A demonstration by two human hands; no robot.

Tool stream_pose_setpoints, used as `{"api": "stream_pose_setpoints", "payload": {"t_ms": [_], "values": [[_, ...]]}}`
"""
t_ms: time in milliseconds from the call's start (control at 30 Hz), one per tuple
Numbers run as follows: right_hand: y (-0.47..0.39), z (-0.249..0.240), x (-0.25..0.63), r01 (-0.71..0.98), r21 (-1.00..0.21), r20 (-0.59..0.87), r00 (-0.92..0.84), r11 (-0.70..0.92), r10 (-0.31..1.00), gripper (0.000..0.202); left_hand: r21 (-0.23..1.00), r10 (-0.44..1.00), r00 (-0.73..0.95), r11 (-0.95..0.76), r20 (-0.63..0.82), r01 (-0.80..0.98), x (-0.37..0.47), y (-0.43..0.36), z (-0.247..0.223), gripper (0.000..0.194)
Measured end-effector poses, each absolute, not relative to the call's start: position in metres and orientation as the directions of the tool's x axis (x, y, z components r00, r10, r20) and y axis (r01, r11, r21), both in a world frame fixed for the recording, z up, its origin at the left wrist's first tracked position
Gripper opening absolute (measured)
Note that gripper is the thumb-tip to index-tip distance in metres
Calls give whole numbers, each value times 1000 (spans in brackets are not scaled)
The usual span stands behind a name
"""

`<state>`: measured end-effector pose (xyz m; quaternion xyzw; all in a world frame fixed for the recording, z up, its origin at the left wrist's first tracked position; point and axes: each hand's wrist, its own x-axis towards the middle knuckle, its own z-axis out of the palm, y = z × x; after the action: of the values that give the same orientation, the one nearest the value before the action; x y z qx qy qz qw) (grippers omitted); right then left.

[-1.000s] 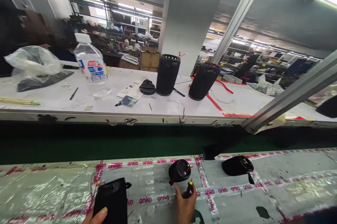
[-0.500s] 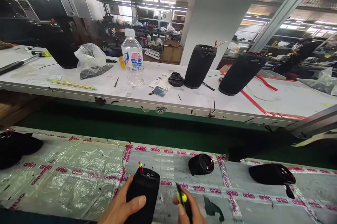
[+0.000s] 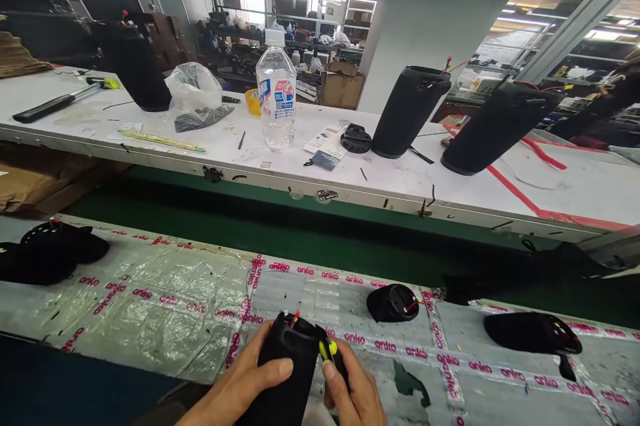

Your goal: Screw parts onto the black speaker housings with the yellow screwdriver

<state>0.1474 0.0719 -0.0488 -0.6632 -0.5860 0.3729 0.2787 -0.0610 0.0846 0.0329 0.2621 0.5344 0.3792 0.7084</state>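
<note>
My left hand (image 3: 250,379) is wrapped round a black cloth-covered cylindrical speaker body (image 3: 287,379), thumb across its front. Red and yellow wire ends stick up from its open top. In my right hand (image 3: 353,386) is a black and yellow utility knife (image 3: 331,354), its tip at the speaker's upper right rim. Whether the tip touches or cuts the cloth I cannot make out. The lower end of the speaker runs out of the picture.
On the taped plastic-covered bench (image 3: 165,273) lie a short black speaker piece (image 3: 393,303), another speaker (image 3: 533,333) and black pieces (image 3: 55,249) at left. The white shelf (image 3: 225,159) behind holds a bottle (image 3: 277,96), standing speakers (image 3: 411,113), a plastic bag (image 3: 195,96) and a hammer (image 3: 63,101).
My right hand has brought the knife leftward up to the speaker's top rim. The speaker has turned, so its wires now stand nearer the middle of the top. The camera view has shifted slightly.
</note>
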Motion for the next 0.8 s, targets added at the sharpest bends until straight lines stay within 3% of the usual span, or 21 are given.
{"api": "stream_pose_setpoints", "payload": {"t_ms": [100,267,400,467,533,600,667,800], "values": [[77,-46,151,568,-809,-206,-34,-150,978,63,761,793,66,602,-606,-244,-63,82,21,71],[77,-29,152,628,-776,-87,-30,-49,996,49,783,830,81,549,-552,-292,-67,87,12,105],[74,-13,147,680,-695,125,-206,234,971,37,826,854,77,518,-515,-222,-68,89,17,86],[77,-10,145,678,-655,142,-322,333,936,36,849,868,49,494,-495,-188,-70,88,16,81],[83,-13,144,680,-640,105,-383,357,918,35,878,882,1,470,-472,-96,-74,88,7,81],[92,-23,142,702,-631,37,-398,331,916,33,883,892,-47,452,-450,123,-82,94,-12,83],[101,-40,137,757,-599,-82,-382,261,920,33,812,898,-101,432,-429,392,-90,106,-39,86],[110,-83,120,848,-518,-295,-298,110,908,32,736,876,-78,445,-476,511,-99,136,-101,80]]}}
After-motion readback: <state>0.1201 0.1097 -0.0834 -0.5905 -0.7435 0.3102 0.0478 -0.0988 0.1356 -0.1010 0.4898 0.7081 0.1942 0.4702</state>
